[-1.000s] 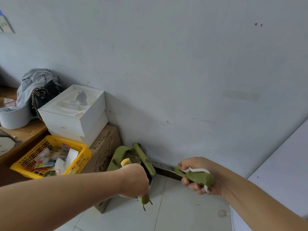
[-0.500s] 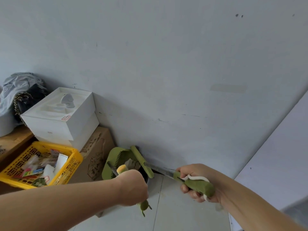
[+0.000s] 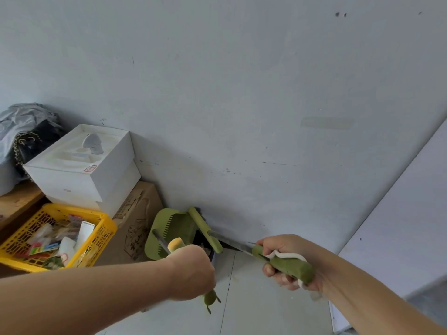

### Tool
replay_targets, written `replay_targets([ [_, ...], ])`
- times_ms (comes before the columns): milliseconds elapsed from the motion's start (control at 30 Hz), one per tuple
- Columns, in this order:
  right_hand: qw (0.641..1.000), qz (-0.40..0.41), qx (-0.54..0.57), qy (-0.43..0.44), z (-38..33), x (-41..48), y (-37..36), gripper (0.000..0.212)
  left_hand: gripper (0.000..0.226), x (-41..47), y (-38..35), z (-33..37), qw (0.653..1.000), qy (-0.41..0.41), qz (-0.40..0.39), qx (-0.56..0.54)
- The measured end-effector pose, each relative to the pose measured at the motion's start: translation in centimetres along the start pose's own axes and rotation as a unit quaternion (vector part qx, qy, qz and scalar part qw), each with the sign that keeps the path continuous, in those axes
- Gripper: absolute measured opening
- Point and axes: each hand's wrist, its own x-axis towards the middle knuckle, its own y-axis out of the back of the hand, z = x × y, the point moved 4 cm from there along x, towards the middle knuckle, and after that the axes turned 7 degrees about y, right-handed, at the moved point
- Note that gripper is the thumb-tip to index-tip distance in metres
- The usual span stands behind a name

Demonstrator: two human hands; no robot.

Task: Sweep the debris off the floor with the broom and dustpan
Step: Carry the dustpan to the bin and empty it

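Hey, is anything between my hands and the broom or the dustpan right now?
Nothing visible. The right hand grips the broom handle, and the left hand grips the dustpan handle.

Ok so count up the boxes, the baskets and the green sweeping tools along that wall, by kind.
White boxes: 2
Cardboard boxes: 1
Yellow baskets: 1
Green sweeping tools, broom and dustpan: 2
Total: 6
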Motion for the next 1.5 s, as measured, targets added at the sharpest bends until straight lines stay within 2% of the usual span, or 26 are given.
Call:
replay_targets([
  [67,1.0,0.011,-0.008,0.0,-0.1,0.0,0.1,0.057,0.01,-0.2,0.3,0.1,1.0,0.002,0.002,0.0],
  [233,1.0,0.016,-0.016,0.004,-0.2,0.0,0.2,0.06,0.01,-0.4,0.8,-0.1,1.0,0.006,0.011,-0.004],
  [300,1.0,0.007,0.0,0.006,-0.3,0.1,0.1,0.049,0.011,-0.7,1.0,-0.3,1.0,0.008,0.009,-0.007],
  [367,1.0,-0.003,0.018,0.006,-0.3,0.1,0.2,0.024,0.012,-0.9,1.3,-0.8,1.0,0.016,0.012,-0.015],
  [400,1.0,-0.004,0.02,0.004,-0.2,0.1,0.2,0.019,0.012,-1.0,1.5,-1.1,1.0,0.021,0.014,-0.017],
  [467,1.0,-0.004,0.019,0.006,0.1,0.2,0.5,0.027,0.013,-1.2,1.8,-1.6,0.999,0.033,0.016,-0.021],
  [533,1.0,0.01,0.012,0.005,0.3,0.2,0.6,0.052,0.012,-1.2,2.3,-2.0,0.999,0.036,0.019,-0.023],
  [600,1.0,0.016,0.009,0.004,0.2,0.0,0.6,0.062,0.014,-1.1,2.9,-2.3,0.998,0.045,0.022,-0.026],
  [967,1.0,0.02,0.005,0.009,-0.3,0.2,0.8,0.062,0.016,-1.8,4.1,-3.9,0.997,0.054,0.049,-0.003],
  [1233,1.0,0.013,0.012,0.01,-0.3,0.7,1.0,0.061,0.028,-1.8,4.5,-5.4,0.997,0.071,0.038,0.016],
  [1400,1.0,0.007,0.004,0.009,-0.9,0.0,1.2,0.061,0.025,-3.4,6.0,-7.2,0.993,0.112,0.04,0.001],
  [1500,1.0,-0.004,-0.022,0.001,-1.9,-0.8,1.0,0.059,0.031,-5.2,7.2,-9.4,0.985,0.157,0.06,-0.026],
])
